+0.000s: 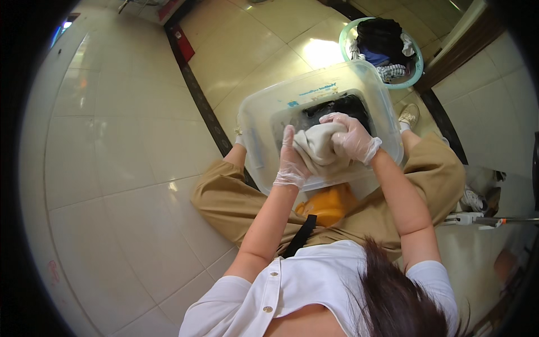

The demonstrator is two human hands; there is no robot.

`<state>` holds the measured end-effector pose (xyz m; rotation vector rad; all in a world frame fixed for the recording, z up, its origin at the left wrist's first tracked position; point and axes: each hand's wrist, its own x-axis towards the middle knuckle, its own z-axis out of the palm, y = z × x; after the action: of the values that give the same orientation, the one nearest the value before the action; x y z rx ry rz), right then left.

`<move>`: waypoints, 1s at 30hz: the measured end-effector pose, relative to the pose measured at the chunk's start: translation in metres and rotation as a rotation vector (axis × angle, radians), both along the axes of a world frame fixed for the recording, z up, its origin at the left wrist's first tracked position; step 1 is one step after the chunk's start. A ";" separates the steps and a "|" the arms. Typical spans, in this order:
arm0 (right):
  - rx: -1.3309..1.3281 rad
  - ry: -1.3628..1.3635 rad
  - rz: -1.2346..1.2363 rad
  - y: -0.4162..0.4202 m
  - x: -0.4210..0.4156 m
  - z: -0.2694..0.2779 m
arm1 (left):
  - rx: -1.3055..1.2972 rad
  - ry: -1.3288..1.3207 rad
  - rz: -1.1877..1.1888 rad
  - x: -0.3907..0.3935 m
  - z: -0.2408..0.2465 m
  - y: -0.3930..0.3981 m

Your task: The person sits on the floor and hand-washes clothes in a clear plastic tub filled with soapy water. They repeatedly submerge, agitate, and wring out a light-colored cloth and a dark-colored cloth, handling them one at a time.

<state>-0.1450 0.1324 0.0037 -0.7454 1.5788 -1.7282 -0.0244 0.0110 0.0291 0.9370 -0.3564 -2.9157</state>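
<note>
A clear plastic storage tub [259,113] stands between my legs, with dark wet cloth [347,105] and what looks like water at its bottom. Over its near side I hold a bunched whitish cloth [320,145]. My left hand [292,158], in a thin clear disposable glove, supports the cloth from the left with the thumb raised. My right hand [351,137], gloved the same way, curls its fingers around the cloth's right side. Parts of the cloth and of the left fingers are hidden.
Past the tub's far right corner stands a pale green round basin [344,38] of dark, blue and checked clothes. An orange plastic item [326,206] lies between my thighs. Tiled wall is at left; a brown door frame [461,52] is at right. Shoes [473,200] and a metal pole lie at right.
</note>
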 end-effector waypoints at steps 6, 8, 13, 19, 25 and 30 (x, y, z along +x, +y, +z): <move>0.031 0.386 -0.442 -0.024 0.043 -0.002 | -0.778 -0.053 -0.349 -0.015 -0.015 -0.002; 0.079 0.553 -0.427 -0.022 0.040 -0.005 | -0.991 0.020 -0.402 -0.013 -0.024 0.000; 0.222 0.562 -0.425 -0.014 0.027 -0.011 | -0.405 -0.261 -0.071 -0.024 0.005 0.034; -0.028 0.725 -0.443 -0.020 0.064 0.042 | -0.420 -0.095 -0.110 -0.024 -0.034 0.016; 0.119 0.502 -0.439 -0.014 0.019 -0.004 | -0.160 -0.056 -0.116 -0.002 -0.025 0.016; -0.197 0.938 -0.184 -0.003 0.032 0.024 | 0.206 0.029 -0.130 0.008 -0.011 -0.006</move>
<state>-0.1130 0.1294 0.0281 -1.7318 2.1222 -1.7778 -0.0166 0.0051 0.0185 0.9261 -0.1203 -3.1287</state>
